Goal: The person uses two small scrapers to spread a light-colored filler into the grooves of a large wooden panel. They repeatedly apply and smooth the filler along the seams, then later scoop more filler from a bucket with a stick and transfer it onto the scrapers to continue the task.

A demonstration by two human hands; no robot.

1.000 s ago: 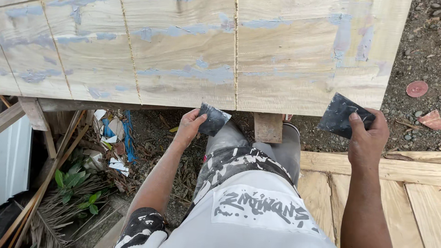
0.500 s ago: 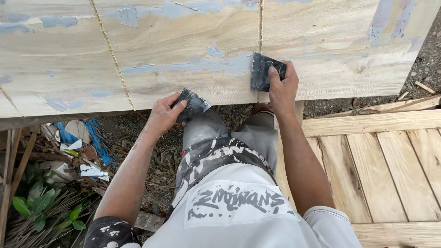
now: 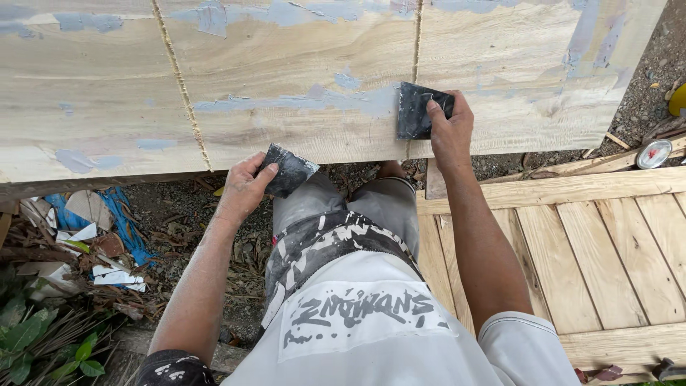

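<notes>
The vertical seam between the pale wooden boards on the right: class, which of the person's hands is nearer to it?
Right. The right hand presses a dark flat scraper across the seam; the left hand is below the panel edge.

A dark, flat scraper (image 3: 420,109) lies pressed flat against the pale wooden panel (image 3: 300,78), right on a vertical seam where a streak of grey-blue filler ends. A second dark scraper (image 3: 289,170), smeared with grey filler, sits tilted just below the panel's lower edge, clear of the wood. The panel shows grain, seams and scattered patches of filler.
</notes>
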